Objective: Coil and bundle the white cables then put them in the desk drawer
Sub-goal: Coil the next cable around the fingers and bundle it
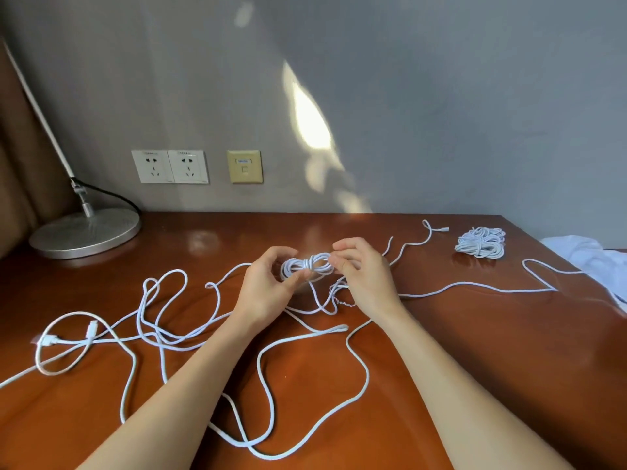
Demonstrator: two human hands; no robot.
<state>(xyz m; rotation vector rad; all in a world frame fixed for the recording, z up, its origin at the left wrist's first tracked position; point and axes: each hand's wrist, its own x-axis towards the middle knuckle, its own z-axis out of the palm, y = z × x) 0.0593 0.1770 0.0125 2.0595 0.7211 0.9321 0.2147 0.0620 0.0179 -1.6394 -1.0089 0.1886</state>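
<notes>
A reddish-brown wooden bench (441, 334) stood against a grey wall, seen from above by the person working at it. No drawer or other container was in view.

Two bare hands met above the middle of the bench. The left hand (268, 286) and the right hand (363, 279) together held a small coil (307, 266) of white cable, cinched at its waist so it formed a bow shape. Its long axis ran left to right, parallel to the bench's back edge. The left hand's fingers were curled, thumb and fingertips pinching the coil's left loop; the right hand's fingers were closed on its right loop.

A second, finished bundle (480, 242) of white cable lay near the back right corner, well apart from the hands.

Loose white cable (163, 334) sprawled in loops across the front and left of the bench, and one strand (475, 286) trailed toward the right edge. How many separate loose cables there were could not be told.

One lamp base (84, 232) sat at the back left corner. Two white wall sockets (169, 166) and one beige data port (244, 166) were on the wall. White cloth (597, 256) lay beyond the right edge.
</notes>
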